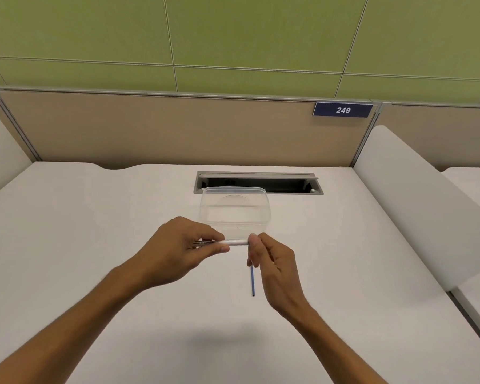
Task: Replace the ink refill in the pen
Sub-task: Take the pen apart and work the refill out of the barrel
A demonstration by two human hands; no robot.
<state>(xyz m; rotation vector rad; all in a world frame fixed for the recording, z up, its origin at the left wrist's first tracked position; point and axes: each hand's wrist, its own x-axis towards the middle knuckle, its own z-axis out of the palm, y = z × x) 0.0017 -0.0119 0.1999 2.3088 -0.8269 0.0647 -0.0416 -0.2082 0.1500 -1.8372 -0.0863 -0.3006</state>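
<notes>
The left hand point(178, 245) held the slim white-and-silver pen barrel point(234, 242) level above the white table point(94, 217), its grip curled round the near half so that the pale front section stuck out to the right. The right hand point(272, 261) met that free end with thumb and forefinger pinched at the tip; whether it was turning a tip piece or merely steadying the end could not be told, since the fingers covered the joint. A thin blue ink refill point(252, 281) showed below the right hand, running down toward the person, and it seemed to lie on the table rather than in the fingers, though its upper end was hidden. Just behind the hands stood a clear plastic rectangular container point(234, 209), and beyond it a grey cable hatch point(258, 182) was set into the table. The likely trouble from here was a small part slipping from the pinch and rolling off, or the loose refill being nudged by the right wrist, because both hands worked directly over it.
</notes>
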